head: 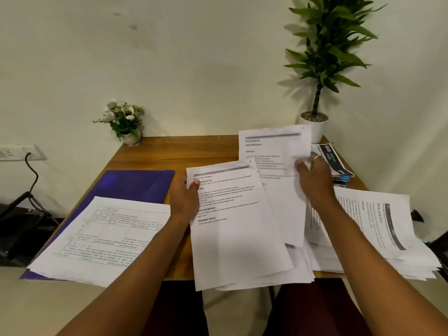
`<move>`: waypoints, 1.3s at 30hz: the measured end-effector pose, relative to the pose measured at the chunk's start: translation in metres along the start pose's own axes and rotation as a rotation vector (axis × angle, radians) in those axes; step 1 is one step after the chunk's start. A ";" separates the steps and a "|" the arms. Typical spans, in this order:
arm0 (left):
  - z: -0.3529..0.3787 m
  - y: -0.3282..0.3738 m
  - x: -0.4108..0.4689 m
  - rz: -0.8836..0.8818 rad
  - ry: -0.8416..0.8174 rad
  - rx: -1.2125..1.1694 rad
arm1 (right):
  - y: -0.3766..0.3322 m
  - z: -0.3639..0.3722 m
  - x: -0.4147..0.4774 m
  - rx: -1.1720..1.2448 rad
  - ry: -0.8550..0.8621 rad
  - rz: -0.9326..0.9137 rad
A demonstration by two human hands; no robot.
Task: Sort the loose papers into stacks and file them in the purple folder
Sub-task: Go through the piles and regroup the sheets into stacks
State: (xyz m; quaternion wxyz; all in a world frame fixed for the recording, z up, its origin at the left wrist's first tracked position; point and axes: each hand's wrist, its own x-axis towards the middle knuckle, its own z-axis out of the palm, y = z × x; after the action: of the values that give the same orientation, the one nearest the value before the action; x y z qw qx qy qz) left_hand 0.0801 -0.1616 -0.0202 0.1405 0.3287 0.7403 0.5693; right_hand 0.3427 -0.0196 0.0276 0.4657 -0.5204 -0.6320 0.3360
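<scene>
The left hand grips the left edge of a sheaf of printed sheets, thumb curled over the top page, which carries headings such as "Task description"; the sheaf's lower end hangs past the near edge of the wooden table. The right hand, a ring on one finger, pinches a single sheet by its right side and holds it lifted and tilted above the far end of the sheaf. The purple folder lies closed and flat on the left part of the table, just left of the left hand, and a page of ruled tables lies over its near half. To the right a spread pile of loose papers lies turned sideways, with dark brochures beyond it. A small flower pot and a tall plant in a white pot stand at the far corners by the wall
</scene>
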 end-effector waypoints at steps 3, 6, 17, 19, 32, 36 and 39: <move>0.003 -0.011 -0.005 -0.021 -0.025 0.061 | -0.020 -0.017 0.016 0.082 0.134 -0.073; 0.010 -0.022 -0.013 -0.064 -0.062 0.098 | -0.036 -0.029 0.029 0.187 0.268 -0.147; 0.021 -0.036 -0.020 -0.104 -0.038 0.129 | -0.032 -0.027 0.045 0.422 0.521 -0.079; 0.021 -0.038 -0.020 -0.107 -0.039 0.138 | -0.025 -0.020 0.043 0.377 0.392 -0.064; 0.024 -0.035 -0.031 -0.055 -0.083 -0.078 | 0.046 0.054 -0.055 -0.227 -0.452 0.137; 0.026 -0.041 -0.032 -0.040 -0.133 -0.032 | 0.046 0.057 -0.061 -0.317 -0.450 0.096; 0.026 -0.042 -0.032 -0.051 -0.135 -0.009 | 0.048 0.059 -0.057 -0.338 -0.458 0.090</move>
State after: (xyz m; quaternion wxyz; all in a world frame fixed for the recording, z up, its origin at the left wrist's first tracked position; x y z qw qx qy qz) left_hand 0.1054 -0.1680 -0.0730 0.2060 0.3469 0.7346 0.5454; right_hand 0.3051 -0.0601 -0.0496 0.2019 -0.5287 -0.7441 0.3550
